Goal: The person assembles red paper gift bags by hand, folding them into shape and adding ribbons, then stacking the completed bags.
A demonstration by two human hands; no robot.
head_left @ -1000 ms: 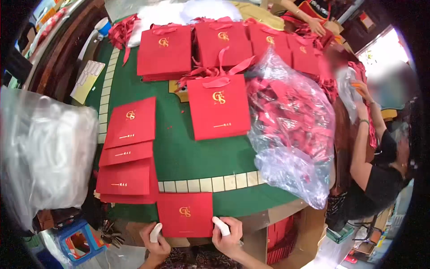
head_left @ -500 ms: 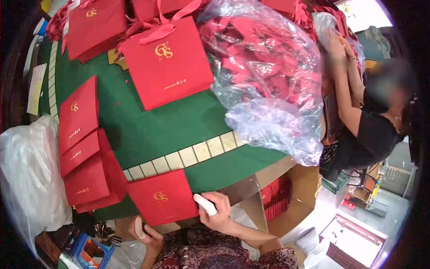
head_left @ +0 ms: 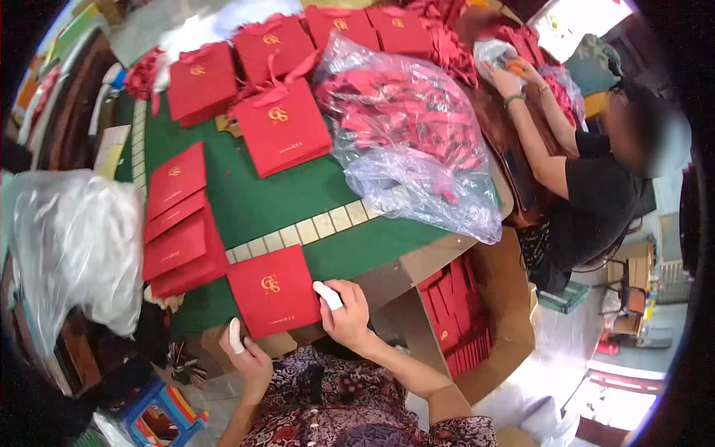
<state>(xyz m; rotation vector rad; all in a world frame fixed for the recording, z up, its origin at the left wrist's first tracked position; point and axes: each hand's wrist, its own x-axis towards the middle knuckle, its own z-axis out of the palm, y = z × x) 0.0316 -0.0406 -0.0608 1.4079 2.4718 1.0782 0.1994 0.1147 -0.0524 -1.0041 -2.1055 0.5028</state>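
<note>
A flat red paper bag point(head_left: 272, 302) with gold lettering lies at the table's near edge, its lower part over the edge. My right hand point(head_left: 346, 316) is at its right side. A white-covered finger touches or nearly touches the bag's edge, with the thumb apart below. My left hand point(head_left: 249, 361) is just below the bag's lower left corner, a white-covered finger raised and the thumb apart from it. Neither hand visibly grips the bag. Left of it, overlapping red bags point(head_left: 179, 249) form a stack.
More red bags point(head_left: 287, 130) with ribbon handles stand across the green table point(head_left: 261, 201). A clear plastic bag point(head_left: 410, 119) of red ribbons lies to the right. Below the table is a cardboard box point(head_left: 514, 313) holding red bags. At right, a co-worker point(head_left: 603, 179) handles whitish plastic.
The view has shifted, showing more of the far table and the box. My hands stay beside the same bag. The co-worker's hands and head have moved.
</note>
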